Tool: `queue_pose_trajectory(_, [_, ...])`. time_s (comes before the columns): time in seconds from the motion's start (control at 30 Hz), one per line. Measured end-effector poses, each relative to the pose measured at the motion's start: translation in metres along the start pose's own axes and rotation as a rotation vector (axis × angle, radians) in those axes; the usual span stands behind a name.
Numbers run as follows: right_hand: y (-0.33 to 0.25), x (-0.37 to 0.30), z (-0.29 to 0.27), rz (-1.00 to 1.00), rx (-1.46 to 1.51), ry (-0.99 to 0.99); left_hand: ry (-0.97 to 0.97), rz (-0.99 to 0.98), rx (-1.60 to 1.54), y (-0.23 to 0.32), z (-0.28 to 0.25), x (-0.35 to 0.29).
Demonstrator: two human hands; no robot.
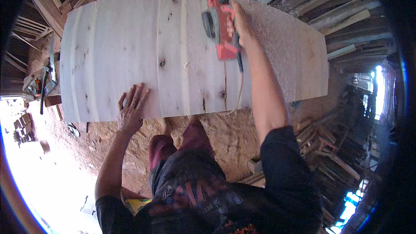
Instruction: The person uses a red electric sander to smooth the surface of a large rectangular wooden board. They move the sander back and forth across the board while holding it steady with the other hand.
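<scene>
Wooden panel (121,52), pale and knotted, spans the workspace before us, its long axis running left to right across our front and its near edge just beyond our legs. Stacked boards (299,0) line the ground past its far edge.

Red power planer (225,39) sits at the panel's far side, right of the middle, its length pointing away from our body, crossing the panel's long axis and roughly following the board seams. Whether its sole touches the wood all along, we cannot tell.

Our right hand (239,26) is wrapped around the planer's handle from the right, the arm stretched far over the panel. Our left hand (133,106), well apart from the tool, lies palm down with fingers spread at the near edge, left of the middle, gripping nothing that we can see. Of the two, the right is nearer the far edge, the left nearer us.

A thin cord (240,89) trails from the planer's rear toward our near edge. Smallest comes the writing: red and grey lettering crosses our dark shirt (186,203), while on the planer we can make out no label.
</scene>
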State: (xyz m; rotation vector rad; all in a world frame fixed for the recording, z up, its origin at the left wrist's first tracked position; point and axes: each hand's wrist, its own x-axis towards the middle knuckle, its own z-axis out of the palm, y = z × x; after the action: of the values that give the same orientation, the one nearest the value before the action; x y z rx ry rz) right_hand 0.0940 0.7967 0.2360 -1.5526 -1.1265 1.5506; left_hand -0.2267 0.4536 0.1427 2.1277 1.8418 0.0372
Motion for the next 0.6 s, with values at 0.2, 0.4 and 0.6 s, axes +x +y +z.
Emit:
queue_pose_trajectory(0.2, [0.074, -0.213, 0.005, 0.184, -0.133, 0.038, -0.008, 0.004, -0.025, -0.002, 0.001, 0.0])
queue_pose_trajectory(0.4, [0.113, -0.318, 0.045, 0.223, -0.074, 0.188, -0.008, 0.018, -0.029, -0.005, 0.005, 0.001])
queue_pose_trajectory(0.6, [0.045, -0.113, 0.03, 0.12, -0.124, 0.096, 0.027, 0.025, -0.055, -0.004, 0.0, 0.0])
